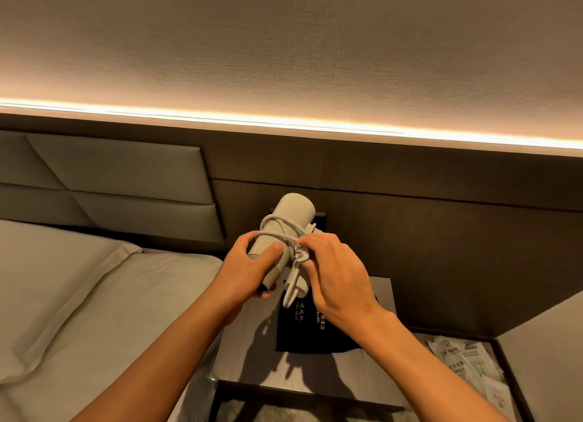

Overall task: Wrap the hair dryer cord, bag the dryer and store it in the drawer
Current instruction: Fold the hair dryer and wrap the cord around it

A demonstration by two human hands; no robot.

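Observation:
A beige hair dryer (291, 212) is held up over the nightstand, barrel pointing away from me. Its beige cord (277, 224) loops around the barrel, with a doubled end hanging below near the handle. My left hand (252, 265) grips the lower barrel, thumb across the front. My right hand (334, 270) pinches the cord and plug (299, 254) against the dryer's right side. A black drawstring bag (303, 330) with gold lettering lies flat on the nightstand top (252, 358) beneath my hands.
A bed with beige linen (79, 295) and a padded headboard (126, 182) lies to the left. An open drawer (467, 365) at the right holds several paper packets. A dark wood wall panel (410, 232) stands behind, lit by a light strip.

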